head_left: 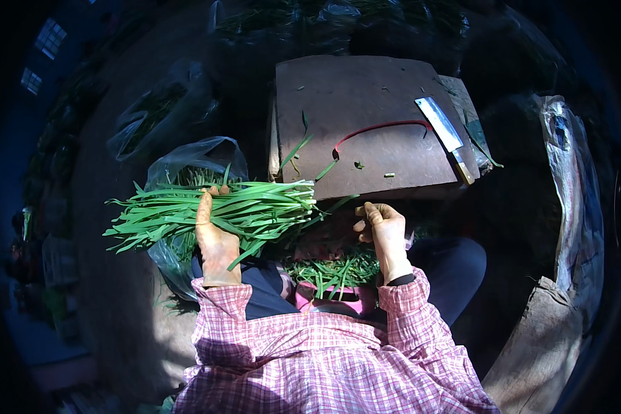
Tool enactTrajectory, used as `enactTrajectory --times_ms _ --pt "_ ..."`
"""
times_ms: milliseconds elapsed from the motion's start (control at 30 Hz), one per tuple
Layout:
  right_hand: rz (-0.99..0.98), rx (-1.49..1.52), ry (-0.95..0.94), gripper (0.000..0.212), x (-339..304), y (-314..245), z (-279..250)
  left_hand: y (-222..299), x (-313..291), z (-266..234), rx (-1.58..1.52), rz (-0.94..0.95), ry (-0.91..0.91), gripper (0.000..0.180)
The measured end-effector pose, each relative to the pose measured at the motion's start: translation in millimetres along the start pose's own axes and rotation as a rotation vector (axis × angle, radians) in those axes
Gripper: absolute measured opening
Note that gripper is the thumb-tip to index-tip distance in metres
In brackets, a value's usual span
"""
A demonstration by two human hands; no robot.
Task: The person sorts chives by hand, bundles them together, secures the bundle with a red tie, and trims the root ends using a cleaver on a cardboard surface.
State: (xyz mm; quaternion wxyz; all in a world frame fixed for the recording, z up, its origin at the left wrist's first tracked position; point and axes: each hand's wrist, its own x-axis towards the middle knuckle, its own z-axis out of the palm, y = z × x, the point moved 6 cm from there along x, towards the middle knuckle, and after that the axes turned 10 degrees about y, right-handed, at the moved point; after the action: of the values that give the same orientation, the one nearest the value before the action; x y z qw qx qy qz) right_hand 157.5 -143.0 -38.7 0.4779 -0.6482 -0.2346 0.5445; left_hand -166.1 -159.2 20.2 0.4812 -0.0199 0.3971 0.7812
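My left hand [217, 241] is closed around a thick bunch of garlic chives [262, 203], holding it sideways with the pale cut ends to the right and the leaf tips to the left. To the right of those ends, my right hand [381, 228] is closed with thumb and fingers pinched together. A loose green leaf [339, 203] reaches from the bunch toward its fingertips; whether they grip it cannot be made out. Below, between my legs, cut green leaves [338, 272] lie in a heap above something pink [317, 301].
Ahead stands a brown board [366, 96] with a cleaver [440, 125] on its right side. A red strip [379, 126] and green scraps lie on it. Clear plastic bags [203, 155] of greens sit to the left. A pale sack [559, 172] stands at the right.
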Motion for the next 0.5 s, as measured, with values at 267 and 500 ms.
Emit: enactTrajectory --times_ms 267,500 --pt "0.079 -0.262 -0.217 0.033 -23 -11 67 -26 -17 4 0.018 -0.152 -0.063 0.030" --pt "-0.004 -0.257 -0.613 0.029 -96 -24 87 -39 -10 -9 -0.016 -0.069 0.052 0.027"
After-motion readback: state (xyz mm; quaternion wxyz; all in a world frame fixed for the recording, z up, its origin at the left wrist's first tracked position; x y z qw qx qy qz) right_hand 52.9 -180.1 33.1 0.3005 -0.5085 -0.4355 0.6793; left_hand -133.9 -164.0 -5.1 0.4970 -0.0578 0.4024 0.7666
